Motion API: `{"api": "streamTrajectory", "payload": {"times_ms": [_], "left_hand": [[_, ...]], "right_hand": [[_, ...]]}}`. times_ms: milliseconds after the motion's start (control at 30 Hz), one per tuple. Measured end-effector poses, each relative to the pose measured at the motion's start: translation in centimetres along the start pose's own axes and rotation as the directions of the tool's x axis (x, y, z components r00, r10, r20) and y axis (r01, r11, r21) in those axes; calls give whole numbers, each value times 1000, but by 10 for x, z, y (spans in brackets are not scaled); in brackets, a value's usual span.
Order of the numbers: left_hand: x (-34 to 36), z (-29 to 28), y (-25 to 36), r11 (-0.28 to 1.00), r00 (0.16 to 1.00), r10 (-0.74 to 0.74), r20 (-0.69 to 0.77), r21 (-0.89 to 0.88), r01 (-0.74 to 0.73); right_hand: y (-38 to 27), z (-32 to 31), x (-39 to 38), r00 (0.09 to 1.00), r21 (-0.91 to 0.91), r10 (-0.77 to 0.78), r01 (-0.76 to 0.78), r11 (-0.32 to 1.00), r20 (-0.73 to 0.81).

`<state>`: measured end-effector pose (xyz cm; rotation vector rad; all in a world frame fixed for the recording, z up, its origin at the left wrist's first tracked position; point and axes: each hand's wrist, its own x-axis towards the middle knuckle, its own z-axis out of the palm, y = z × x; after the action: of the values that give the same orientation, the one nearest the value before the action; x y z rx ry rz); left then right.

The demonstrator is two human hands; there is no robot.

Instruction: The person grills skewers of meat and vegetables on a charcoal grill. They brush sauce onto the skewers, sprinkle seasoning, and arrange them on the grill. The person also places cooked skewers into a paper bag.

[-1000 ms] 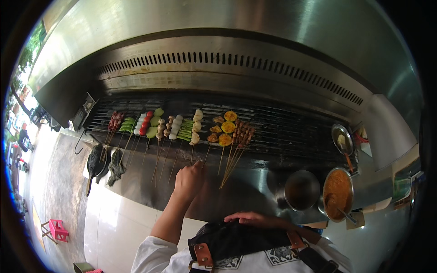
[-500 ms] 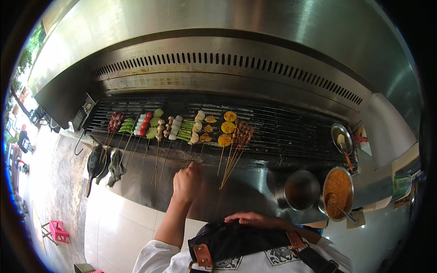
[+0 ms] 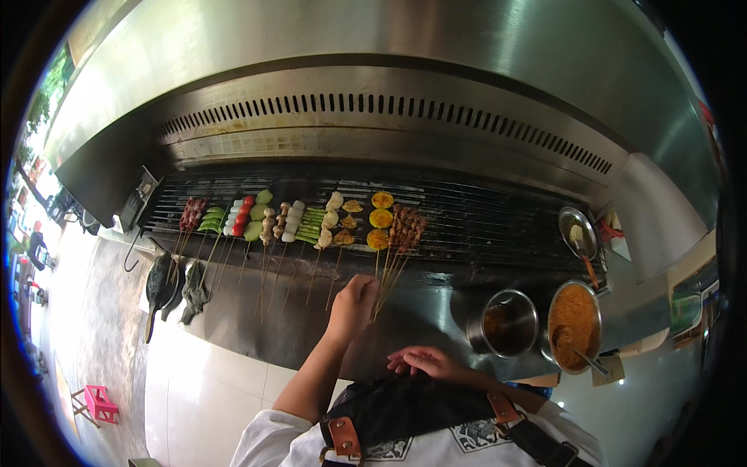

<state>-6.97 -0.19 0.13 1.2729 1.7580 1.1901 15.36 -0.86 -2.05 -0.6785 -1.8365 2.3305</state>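
Bamboo skewer sticks (image 3: 387, 279) point toward the left hand (image 3: 354, 300), fingers closed around their near ends; the right hand (image 3: 424, 362) rests open-fingered at the apron (image 3: 405, 409).

A long grill (image 3: 482, 222) held a row of skewers (image 3: 311, 226) with meat and green, white and yellow bits. The left hand (image 3: 354, 300) was at the stick ends by the meat skewers (image 3: 405, 229). The right hand (image 3: 424, 362) lay flat near the apron (image 3: 405, 409). A pot (image 3: 510, 323) and a bowl of orange sauce (image 3: 574, 323) sat to the right.
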Motion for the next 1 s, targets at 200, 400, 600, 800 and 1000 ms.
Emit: {"api": "streamTrajectory", "payload": {"times_ms": [200,400,600,800,1000], "left_hand": [[-8,2,-4,737,971,-161,175,-633,236],[-11,-6,-4,754,986,-27,166,-644,129],[-12,-14,-5,723,964,-178,198,-639,265],[-12,-15,2,811,995,-83,48,-577,96],[-14,-34,25,988,998,-14,-60,-155,5]], "right_hand": [[-5,-5,9,975,178,62,-24,984,-213],[-23,-2,52,945,397,9,129,909,-326],[-32,4,83,903,557,67,202,806,-424],[-29,4,98,878,551,28,275,788,-478],[-28,12,133,891,554,-73,340,760,-447]]}}
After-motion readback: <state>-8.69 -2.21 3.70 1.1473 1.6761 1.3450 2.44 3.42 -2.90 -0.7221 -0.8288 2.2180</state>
